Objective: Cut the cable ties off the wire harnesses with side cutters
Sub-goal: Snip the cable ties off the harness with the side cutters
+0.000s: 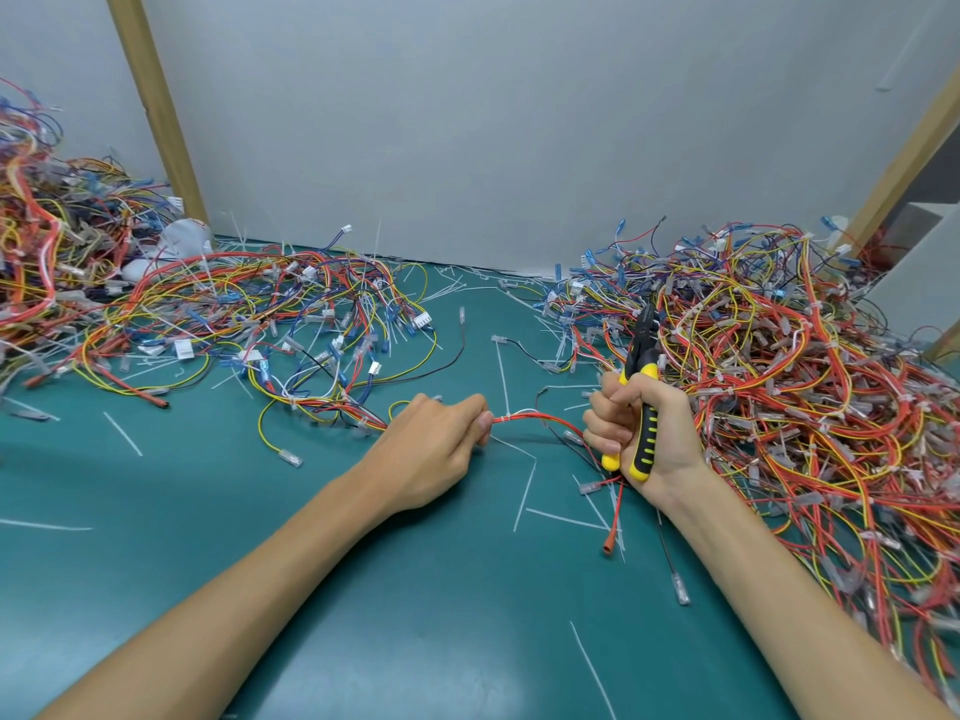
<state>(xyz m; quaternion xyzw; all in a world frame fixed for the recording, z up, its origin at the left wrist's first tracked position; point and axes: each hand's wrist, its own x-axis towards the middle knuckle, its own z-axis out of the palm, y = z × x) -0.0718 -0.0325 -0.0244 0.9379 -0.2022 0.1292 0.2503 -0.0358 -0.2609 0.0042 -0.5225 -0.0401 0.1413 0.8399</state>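
My left hand [436, 449] pinches a thin red wire harness [540, 419] just above the green mat. A white cable tie [507, 407] is wrapped round that harness a little to the right of my fingertips, its tail sticking up. My right hand [641, 433] grips the yellow-and-black side cutters [643, 366] by the handles, jaws pointing up and away from the tie. The harness runs from my left fingers across to under my right hand.
A big heap of wire harnesses [810, 407] lies at the right, another heap [197, 314] at the left and back left. Cut white tie pieces [524, 496] litter the green mat [363, 589]. A grey wall stands close behind.
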